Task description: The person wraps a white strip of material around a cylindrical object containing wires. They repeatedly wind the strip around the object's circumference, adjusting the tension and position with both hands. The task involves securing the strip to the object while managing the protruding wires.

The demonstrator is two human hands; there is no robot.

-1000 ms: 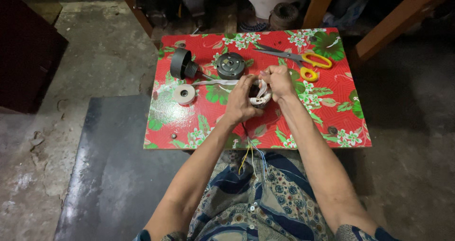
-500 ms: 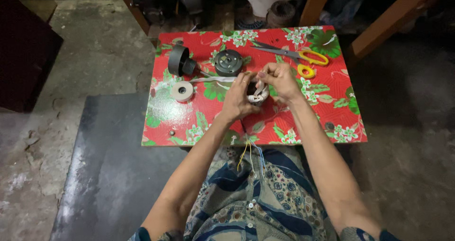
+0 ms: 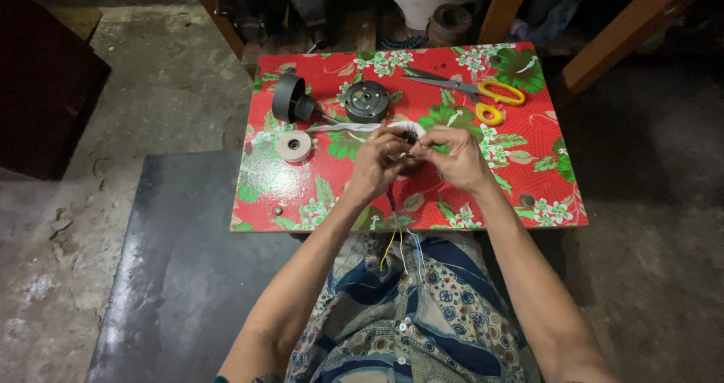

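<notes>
We look straight down on a low table [image 3: 302, 194] covered in a red cloth printed with green leaves and white flowers, set on a rough concrete floor. At its left side we see a small roll of white tape [image 3: 293, 146] lying flat, and a strip of the tape runs from it toward the middle. Just behind the roll, a dark grey cup-shaped part [image 3: 289, 99] lies on its side, and to its right sits a round dark motor part [image 3: 366, 101] with a toothed centre. In the middle, above the near half of the table, our left hand [image 3: 375, 166] and right hand [image 3: 454, 157] meet around a ring-shaped coil [image 3: 407, 129] wrapped in white tape. Both hands curl their fingers closed on it, so most of the coil is hidden and only its top arc shows. Thin yellow, white and blue wires [image 3: 400, 247] hang from under the hands, over the table's near edge and onto a patterned blue shirt. Farther right, near the back edge, lies 1 pair of scissors [image 3: 477, 93] with yellow handles, well apart from the hands.
</notes>
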